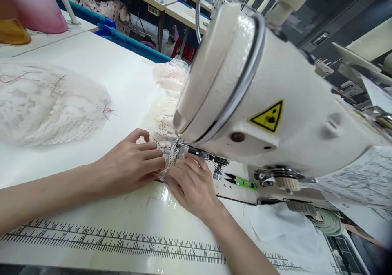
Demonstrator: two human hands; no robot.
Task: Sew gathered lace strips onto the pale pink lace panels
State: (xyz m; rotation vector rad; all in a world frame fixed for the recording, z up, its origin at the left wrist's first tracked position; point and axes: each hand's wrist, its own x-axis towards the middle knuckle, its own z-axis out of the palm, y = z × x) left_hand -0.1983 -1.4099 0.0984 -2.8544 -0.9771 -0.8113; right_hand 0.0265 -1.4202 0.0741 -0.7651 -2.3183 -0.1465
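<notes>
A strip of pale lace fabric [167, 132] runs from the far table edge to the needle area of a cream sewing machine [214, 79]. My left hand [134, 160] rests on the near end of the lace, left of the presser foot, with its fingers curled onto the fabric. Close by on the right, my right hand [191, 181] has its fingers bent at the lace edge, partly under the machine head. The fingertips of both hands nearly meet there. The needle and the exact stitching point are hidden behind the machine head and fingers.
Green-handled thread snips [241, 181] lie on the machine bed. A sheer lace piece with loose red threads [55, 107] is spread at left. A printed ruler tape [134, 244] lines the front edge. White cloth [281, 234] lies at right; pink and yellow forms [39, 9] stand far left.
</notes>
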